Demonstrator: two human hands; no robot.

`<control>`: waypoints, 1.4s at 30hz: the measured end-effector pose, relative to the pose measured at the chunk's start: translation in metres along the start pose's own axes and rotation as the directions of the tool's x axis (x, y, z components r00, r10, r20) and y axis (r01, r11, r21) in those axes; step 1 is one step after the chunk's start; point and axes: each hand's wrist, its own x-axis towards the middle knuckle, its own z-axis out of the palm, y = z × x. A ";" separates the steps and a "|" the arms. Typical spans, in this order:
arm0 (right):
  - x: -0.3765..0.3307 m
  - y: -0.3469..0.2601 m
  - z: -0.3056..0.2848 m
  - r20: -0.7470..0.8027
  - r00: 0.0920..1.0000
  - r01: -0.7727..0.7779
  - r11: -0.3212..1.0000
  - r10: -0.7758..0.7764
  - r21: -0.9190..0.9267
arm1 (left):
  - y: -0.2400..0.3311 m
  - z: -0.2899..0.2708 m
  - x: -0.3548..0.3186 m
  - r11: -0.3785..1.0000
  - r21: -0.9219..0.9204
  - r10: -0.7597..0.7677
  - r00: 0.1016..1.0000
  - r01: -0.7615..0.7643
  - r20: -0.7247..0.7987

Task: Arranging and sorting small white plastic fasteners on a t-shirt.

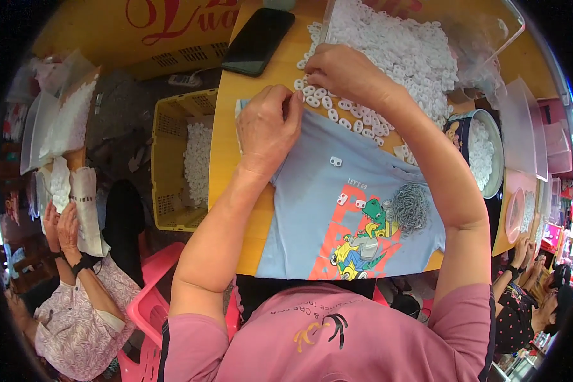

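A light blue T-shirt (299, 210) with a dinosaur print lies spread over the table in front of me. My left hand (268, 124) is above its far left corner, fingers curled inward; whatever they hold is hidden. Farther right, my right hand (347, 70) reaches among small white two-holed plastic pieces (363, 118), its fingertips drawn together low over them. Whether a piece is between those fingers cannot be made out. A few single white pieces (335, 162) rest on the shirt, beside a heap of small silver wire parts (410, 209).
A big mound of white pieces (388, 51) spills from a clear bin at the back. A black phone (258, 42) lies at the far left. A round tin (490, 153) stands right, a yellow crate (172, 159) left below the table. People sit at both sides.
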 end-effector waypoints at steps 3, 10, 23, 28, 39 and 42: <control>0.000 -0.002 -0.001 -0.013 1.000 0.022 1.000 -0.022 0.014 | 0.002 0.000 0.000 1.000 -0.002 -0.001 1.000 0.001 0.005; 0.007 0.002 0.011 0.033 0.997 0.060 0.994 -0.063 0.087 | 0.001 0.000 0.001 1.000 0.020 0.016 1.000 -0.016 0.002; -0.045 0.002 -0.042 -0.059 0.997 0.066 0.982 -0.057 0.179 | -0.002 0.002 0.001 0.998 0.045 -0.038 0.999 0.038 0.016; -0.139 -0.035 -0.069 0.148 0.989 -0.022 0.941 -0.029 0.337 | -0.003 0.002 0.001 0.999 0.002 -0.034 0.999 0.034 0.001; -0.196 -0.035 -0.033 -0.026 0.997 -0.053 0.928 0.067 0.370 | -0.001 0.001 0.003 0.996 -0.003 -0.088 0.995 0.088 0.054; -0.182 -0.011 -0.028 -0.143 0.984 -0.073 0.968 0.110 0.239 | -0.001 0.001 0.002 0.995 -0.027 -0.098 0.993 0.099 0.059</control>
